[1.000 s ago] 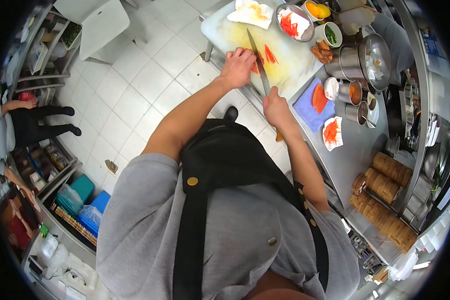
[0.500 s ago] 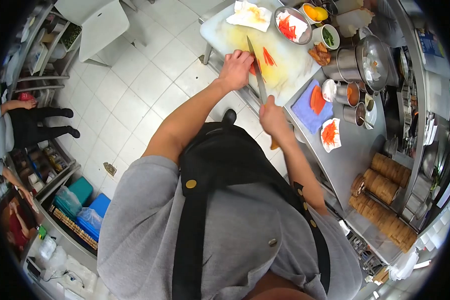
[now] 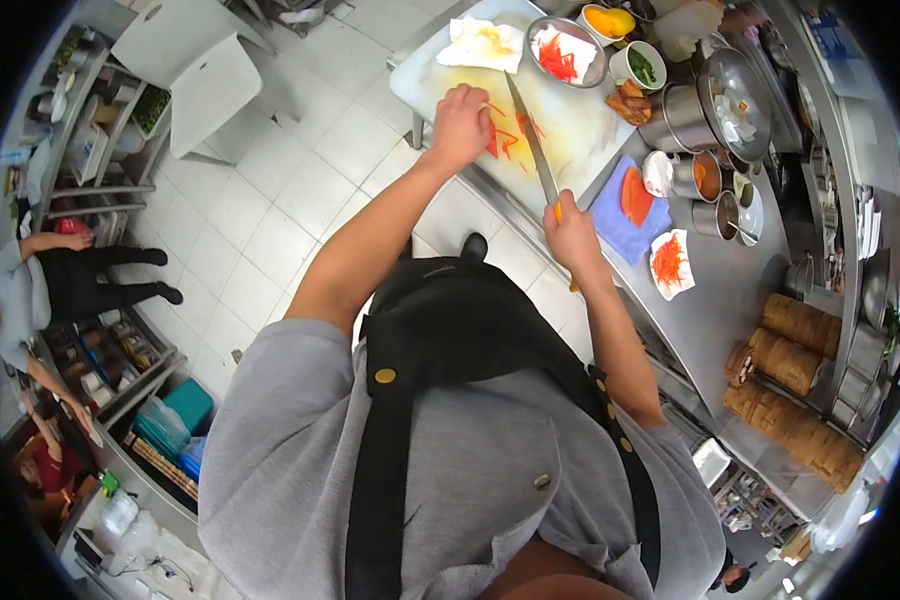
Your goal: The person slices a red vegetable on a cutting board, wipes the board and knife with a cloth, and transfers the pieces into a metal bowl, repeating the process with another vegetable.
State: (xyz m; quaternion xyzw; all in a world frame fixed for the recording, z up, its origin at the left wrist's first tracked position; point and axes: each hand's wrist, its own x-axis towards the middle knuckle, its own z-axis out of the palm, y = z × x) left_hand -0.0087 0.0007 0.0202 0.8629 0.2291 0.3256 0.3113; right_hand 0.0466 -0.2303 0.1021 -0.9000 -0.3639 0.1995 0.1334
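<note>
My right hand (image 3: 572,240) is wrapped round the handle of a long knife (image 3: 535,143), whose blade points away from me over the white cutting board (image 3: 420,88). On the left part of the board rests my left hand (image 3: 461,125), its fingers bent beside a red-orange piece and thin strips (image 3: 507,143); whether it pinches anything is hidden. Above the knife tip is a stained white paper (image 3: 482,44). A metal bowl (image 3: 598,68) with red strips on paper stands at the board's upper right edge. Right of the board, a red-orange slab (image 3: 635,196) lies on a purple cloth (image 3: 622,238).
Small tubs (image 3: 638,68), metal pots (image 3: 715,178) and a lidded pot (image 3: 735,105) line the counter's back. Bamboo steamers (image 3: 790,435) stand lower right. A white chair (image 3: 210,90) is upper left; a person (image 3: 70,280) stands at far left.
The knife and my right hand have shifted right, away from my left hand, which moved slightly left. More loose strips show between the left hand and the blade. The whole view has shifted a little.
</note>
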